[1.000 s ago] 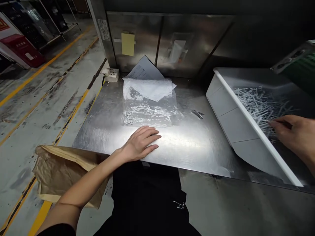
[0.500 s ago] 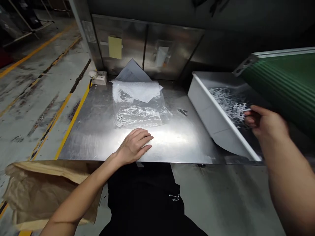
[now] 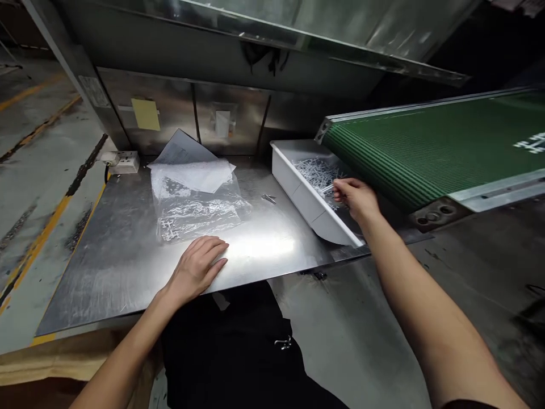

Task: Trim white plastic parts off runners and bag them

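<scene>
My left hand (image 3: 198, 264) lies flat on the metal table (image 3: 123, 267), fingers stretched out, just below a clear plastic bag (image 3: 200, 210). A small white branched plastic piece (image 3: 170, 228) shows at the bag's lower left corner. Over a white bin (image 3: 298, 184) on the right, my right hand (image 3: 357, 197) is closed in a pinch on a white plastic piece (image 3: 327, 189). The held piece is tilted and its full outline cannot be made out. Below it, the bin holds a heap of thin white plastic pieces (image 3: 315, 170).
A green conveyor belt (image 3: 426, 147) slopes over the bin's right side and carries another white branched piece (image 3: 532, 143). Small nippers (image 3: 268, 198) lie between bag and bin. A socket box (image 3: 125, 162) stands at the back left. A brown paper bag (image 3: 63, 363) is below the table's edge.
My view has turned right, so more of the conveyor shows. The white piece in my right hand has tilted from facing me to nearly edge-on. My left hand stays flat on the table.
</scene>
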The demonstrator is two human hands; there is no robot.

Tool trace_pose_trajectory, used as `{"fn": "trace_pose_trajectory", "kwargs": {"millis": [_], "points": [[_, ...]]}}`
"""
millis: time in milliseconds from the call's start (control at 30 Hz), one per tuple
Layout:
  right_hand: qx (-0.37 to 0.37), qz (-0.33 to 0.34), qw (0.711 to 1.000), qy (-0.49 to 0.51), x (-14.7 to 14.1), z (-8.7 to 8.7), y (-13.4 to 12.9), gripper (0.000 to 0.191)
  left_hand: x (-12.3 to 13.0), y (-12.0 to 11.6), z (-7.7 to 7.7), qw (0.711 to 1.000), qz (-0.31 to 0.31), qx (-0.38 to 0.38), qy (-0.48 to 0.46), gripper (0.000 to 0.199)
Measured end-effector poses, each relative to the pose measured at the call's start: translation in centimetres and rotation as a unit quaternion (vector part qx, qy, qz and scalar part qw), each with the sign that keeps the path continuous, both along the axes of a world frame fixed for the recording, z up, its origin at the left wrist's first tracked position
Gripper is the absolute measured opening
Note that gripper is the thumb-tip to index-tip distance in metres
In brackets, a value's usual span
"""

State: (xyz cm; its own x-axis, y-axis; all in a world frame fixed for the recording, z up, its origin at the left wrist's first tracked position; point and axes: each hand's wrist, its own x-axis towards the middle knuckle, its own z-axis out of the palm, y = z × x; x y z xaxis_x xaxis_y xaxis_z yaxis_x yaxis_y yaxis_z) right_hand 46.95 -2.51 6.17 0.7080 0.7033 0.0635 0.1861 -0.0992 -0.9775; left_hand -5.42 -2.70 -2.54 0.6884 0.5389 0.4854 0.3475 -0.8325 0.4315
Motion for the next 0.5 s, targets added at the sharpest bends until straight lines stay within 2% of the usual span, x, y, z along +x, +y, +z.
{"fn": "trace_pose_trajectory", "kwargs": {"millis": [133, 300, 367, 500], "points": [[-0.009, 0.015, 0.999, -0.051, -0.44, -0.45, 0.03, 0.041, -0.17, 0.14, -0.14, 1.000, 0.007, -0.005, 0.005, 0.033], [0.002, 0.026, 0.996, -0.082, -0.15, -0.62, -0.49, 0.048, -0.23, 0.23, -0.40, 1.000, 0.014, -0.003, 0.007, 0.031], [0.009, 0.037, 0.997, -0.068, 0.05, -0.65, -0.53, 0.048, -0.18, 0.25, -0.44, 1.000, 0.019, -0.003, 0.004, 0.031], [0.011, 0.067, 0.997, -0.023, 0.54, -0.90, -0.03, 0.034, -0.07, 0.22, -0.30, 0.999, 0.033, -0.009, 0.004, 0.031]]}}
